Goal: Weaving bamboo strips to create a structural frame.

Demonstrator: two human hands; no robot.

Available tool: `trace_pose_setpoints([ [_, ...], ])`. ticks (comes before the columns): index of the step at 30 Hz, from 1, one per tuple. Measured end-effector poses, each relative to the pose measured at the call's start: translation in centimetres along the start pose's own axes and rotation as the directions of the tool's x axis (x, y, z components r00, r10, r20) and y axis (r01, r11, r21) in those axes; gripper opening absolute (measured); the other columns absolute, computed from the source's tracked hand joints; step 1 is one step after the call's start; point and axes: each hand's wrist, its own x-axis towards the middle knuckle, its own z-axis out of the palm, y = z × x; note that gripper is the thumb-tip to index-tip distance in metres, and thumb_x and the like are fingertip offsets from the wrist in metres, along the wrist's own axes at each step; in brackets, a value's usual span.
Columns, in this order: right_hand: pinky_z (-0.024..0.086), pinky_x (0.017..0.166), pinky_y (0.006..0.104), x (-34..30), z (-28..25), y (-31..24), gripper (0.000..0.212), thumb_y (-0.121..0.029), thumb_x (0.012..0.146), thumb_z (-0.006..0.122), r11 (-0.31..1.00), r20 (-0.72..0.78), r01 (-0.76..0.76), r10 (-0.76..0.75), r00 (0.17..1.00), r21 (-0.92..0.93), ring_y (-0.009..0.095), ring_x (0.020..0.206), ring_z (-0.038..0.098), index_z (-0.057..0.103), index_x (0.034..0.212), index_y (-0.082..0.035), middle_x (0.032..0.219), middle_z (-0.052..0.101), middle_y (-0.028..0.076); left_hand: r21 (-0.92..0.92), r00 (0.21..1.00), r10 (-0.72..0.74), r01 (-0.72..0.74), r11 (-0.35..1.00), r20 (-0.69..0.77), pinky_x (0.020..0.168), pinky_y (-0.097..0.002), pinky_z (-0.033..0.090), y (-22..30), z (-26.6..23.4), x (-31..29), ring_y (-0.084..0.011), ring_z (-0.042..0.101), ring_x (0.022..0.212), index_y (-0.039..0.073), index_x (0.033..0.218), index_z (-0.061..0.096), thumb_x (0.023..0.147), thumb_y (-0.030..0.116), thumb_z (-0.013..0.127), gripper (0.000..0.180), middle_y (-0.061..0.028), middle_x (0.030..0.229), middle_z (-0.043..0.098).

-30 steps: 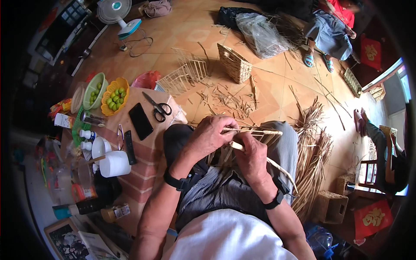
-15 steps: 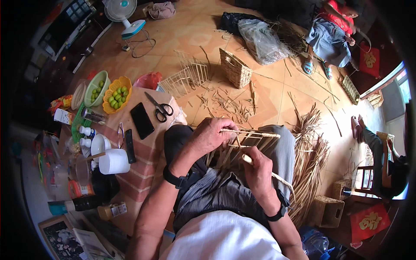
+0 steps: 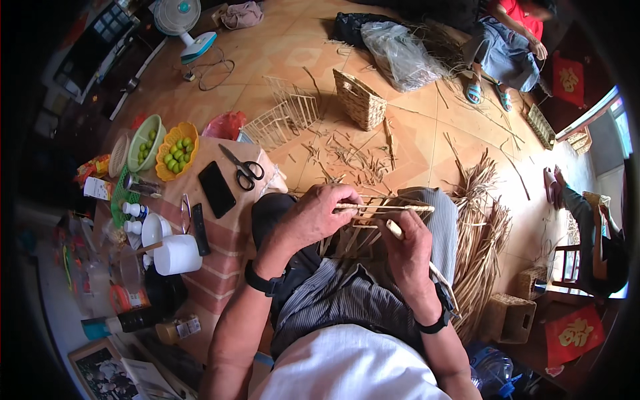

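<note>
A basket frame of thin rods, partly wrapped in straw-coloured strand, rests across my lap between my knees. My left hand is closed on the left end of its top rim, fingers pinched there. Just right of it, my right hand is closed around a dried plant strand. A folded pale end of the strand sticks out above the thumb, and its tail trails past my right wrist. The lower part of the frame is mostly hidden behind my hands.
To the left, a table bears scissors, a phone, a bowl of green fruit and a white cup. A stalk bundle lies by my right knee. Ahead stand a woven basket and bare frames; another person sits far right.
My right hand has shifted right and slightly up, nearer the frame's rim, drawing the strand along. My left hand stays on the rim. The other person's hand has moved up.
</note>
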Motion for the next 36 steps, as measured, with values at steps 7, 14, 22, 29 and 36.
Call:
trace_pose_setpoints([
  [7, 0.056, 0.066, 0.0446, 1.5, 1.1, 0.4, 0.025, -0.003, 0.083, 0.084, 0.955, -0.095, 0.083, -0.114, 0.989, -0.285, 0.037, 0.08, 0.071, 0.067, 0.101, -0.006, 0.095, 0.067, 0.011, 0.034, 0.996, -0.002, 0.005, 0.999, -0.093, 0.085, -0.0392, 0.059, 0.5, 0.6, 0.1, -0.0296, 0.078, 0.095, -0.001, 0.112, 0.073, 0.094, 0.005, 0.076, 0.02, -0.017, 0.102, 0.078],
  [14, 0.057, 0.064, 0.0452, 2.2, 1.2, 0.3, 0.029, -0.008, 0.08, 0.082, 0.844, 0.022, 0.168, -0.182, 0.983, -0.51, 0.034, 0.079, 0.072, 0.064, 0.102, -0.01, 0.095, 0.063, 0.009, -0.08, 0.996, -0.02, 0.013, 0.997, -0.083, 0.089, -0.0378, 0.06, 0.6, 0.9, 0.2, -0.0278, 0.078, 0.102, -0.001, 0.117, 0.074, 0.092, -0.002, 0.076, 0.024, -0.0158, 0.107, 0.079],
  [22, 0.058, 0.069, 0.0448, 6.3, -0.6, -0.3, 0.023, -0.01, 0.085, 0.075, 0.761, 0.374, 0.461, -0.306, 0.876, -0.456, 0.032, 0.09, 0.071, 0.06, 0.103, -0.008, 0.097, 0.059, 0.01, 0.029, 0.998, 0.002, 0.0, 1.0, -0.065, 0.09, -0.038, 0.06, 0.2, 0.5, 0.3, -0.0292, 0.078, 0.104, 0.0, 0.122, 0.073, 0.093, -0.002, 0.076, 0.029, -0.0174, 0.112, 0.078],
  [29, 0.06, 0.07, 0.0461, 5.0, 0.0, 0.7, 0.029, -0.006, 0.085, 0.073, 0.836, 0.335, 0.402, -0.283, 0.899, -0.373, 0.036, 0.083, 0.075, 0.075, 0.114, -0.008, 0.092, 0.069, 0.011, 0.064, 0.995, 0.099, -0.097, 0.993, -0.033, 0.095, -0.0431, 0.059, -0.1, 0.5, 0.3, -0.0382, 0.074, 0.111, 0.0, 0.129, 0.069, 0.094, -0.001, 0.072, 0.035, -0.0218, 0.116, 0.077],
  [36, 0.062, 0.077, 0.0483, 4.7, 0.7, -0.3, 0.038, 0.001, 0.083, 0.074, 0.937, 0.294, 0.235, -0.156, 0.943, -0.258, 0.04, 0.091, 0.076, 0.074, 0.12, -0.008, 0.101, 0.076, 0.016, 0.136, 1.0, 0.024, -0.021, 0.991, -0.02, 0.094, -0.0453, 0.058, 0.1, 0.0, 0.6, -0.0419, 0.074, 0.11, 0.0, 0.121, 0.07, 0.093, 0.004, 0.074, 0.028, -0.0218, 0.113, 0.077],
])
